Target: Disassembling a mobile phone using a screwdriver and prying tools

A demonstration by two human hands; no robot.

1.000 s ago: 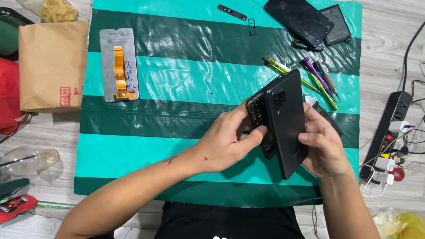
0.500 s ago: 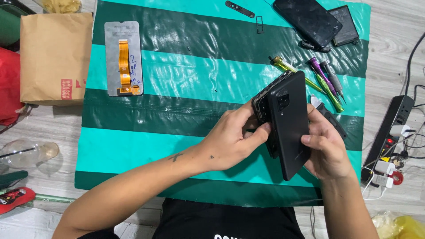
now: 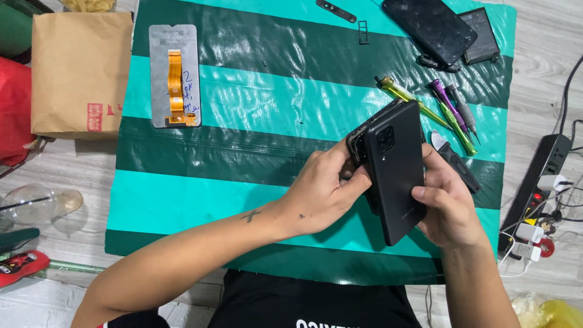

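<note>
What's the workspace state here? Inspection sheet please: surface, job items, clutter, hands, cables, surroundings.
Surface: green and teal striped mat on a pale floor.
Job's things: black phone, back cover with camera cluster facing up, gapped from the body at the top edge.
Clutter: replacement screen with orange flex, second dark phone, battery, screwdrivers, small tray part.
Hands: left hand and right hand both grip the phone's edges.
Cables: power strip with plugged chargers, right of mat.
Surroundings: brown paper bag, red bag, clear bottle.
</note>
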